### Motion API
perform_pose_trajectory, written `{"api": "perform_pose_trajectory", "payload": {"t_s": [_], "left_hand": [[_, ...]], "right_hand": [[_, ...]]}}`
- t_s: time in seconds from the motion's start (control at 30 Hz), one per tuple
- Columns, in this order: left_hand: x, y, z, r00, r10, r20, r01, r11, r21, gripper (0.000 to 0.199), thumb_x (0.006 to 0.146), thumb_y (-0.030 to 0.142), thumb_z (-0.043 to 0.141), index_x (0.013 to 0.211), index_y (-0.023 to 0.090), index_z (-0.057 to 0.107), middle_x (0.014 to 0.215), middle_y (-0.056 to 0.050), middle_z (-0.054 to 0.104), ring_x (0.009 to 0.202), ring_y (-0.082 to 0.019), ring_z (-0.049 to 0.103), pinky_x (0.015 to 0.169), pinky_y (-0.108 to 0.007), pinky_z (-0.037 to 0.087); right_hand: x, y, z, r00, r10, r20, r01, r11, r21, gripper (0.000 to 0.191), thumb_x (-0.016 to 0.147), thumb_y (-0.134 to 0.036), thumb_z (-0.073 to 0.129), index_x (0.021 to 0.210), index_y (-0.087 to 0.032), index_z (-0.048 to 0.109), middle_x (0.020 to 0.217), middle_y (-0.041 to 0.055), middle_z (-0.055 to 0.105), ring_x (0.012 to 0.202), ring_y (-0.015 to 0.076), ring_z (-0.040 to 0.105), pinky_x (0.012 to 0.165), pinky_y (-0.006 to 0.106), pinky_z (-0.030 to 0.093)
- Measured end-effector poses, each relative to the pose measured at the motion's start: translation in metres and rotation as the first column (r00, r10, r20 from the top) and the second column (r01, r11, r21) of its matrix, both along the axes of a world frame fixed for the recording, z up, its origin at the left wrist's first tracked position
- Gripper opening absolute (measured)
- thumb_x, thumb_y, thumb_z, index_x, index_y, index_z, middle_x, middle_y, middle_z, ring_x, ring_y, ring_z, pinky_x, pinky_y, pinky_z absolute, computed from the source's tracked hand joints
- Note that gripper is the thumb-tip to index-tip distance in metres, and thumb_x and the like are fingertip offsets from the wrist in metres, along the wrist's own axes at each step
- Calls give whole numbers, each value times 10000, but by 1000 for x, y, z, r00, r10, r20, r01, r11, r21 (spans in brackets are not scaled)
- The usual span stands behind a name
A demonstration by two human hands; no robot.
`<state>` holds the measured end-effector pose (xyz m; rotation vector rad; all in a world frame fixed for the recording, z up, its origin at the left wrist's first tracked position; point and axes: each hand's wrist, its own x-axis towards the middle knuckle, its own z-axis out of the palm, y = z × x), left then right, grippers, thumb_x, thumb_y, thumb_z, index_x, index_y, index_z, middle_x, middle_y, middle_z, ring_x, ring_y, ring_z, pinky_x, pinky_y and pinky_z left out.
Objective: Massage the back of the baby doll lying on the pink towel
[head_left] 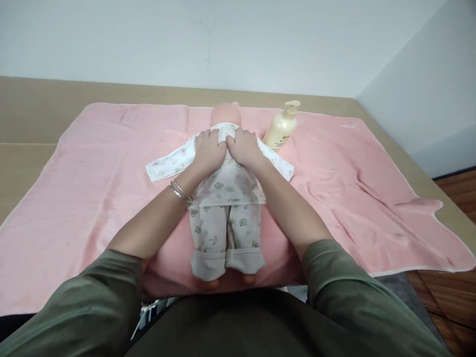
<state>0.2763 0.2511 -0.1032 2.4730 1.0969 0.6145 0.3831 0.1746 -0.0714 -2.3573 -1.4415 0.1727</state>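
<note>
A baby doll (231,186) in white printed pyjamas lies on a pink blanket (334,198), its head at the far side and its feet near me. No facial features show on the head, and both sleeves spread outward. My left hand (210,150) rests flat on the left of its upper back, fingers pointing away. On the right of the upper back lies my right hand (244,148), also flat. The two thumbs almost meet at the middle. Neither hand grips anything; the cloth under the palms is hidden.
A cream pump bottle (280,130) leans or lies on the blanket right of the doll's head. The wooden table edge (148,93) runs along a pale wall behind. Blanket folds bunch at the right.
</note>
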Motion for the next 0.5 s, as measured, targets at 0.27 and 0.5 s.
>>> {"api": "perform_pose_trajectory", "payload": {"t_s": [0.27, 0.5], "left_hand": [[1, -10, -2, 997, -69, 33, 68, 997, 37, 560, 989, 229, 357, 1482, 106, 593, 1551, -223, 620, 1485, -358, 535, 1333, -518, 353], [0, 15, 0, 1000, 23, -16, -24, 998, -54, 494, 1034, 402, 345, 1339, 188, 670, 1422, -194, 707, 1388, -354, 598, 1254, -528, 439]], "right_hand": [[2, -4, 1, 1000, 13, 4, -13, 1000, -7, 542, 1126, -354, 320, 1432, 10, 579, 1545, 277, 605, 1496, 405, 525, 1326, 577, 304], [-27, -16, -1, 980, 86, 182, -77, 996, -53, 536, 1116, -266, 293, 1534, -1, 498, 1614, 320, 509, 1534, 419, 469, 1291, 614, 355]]}}
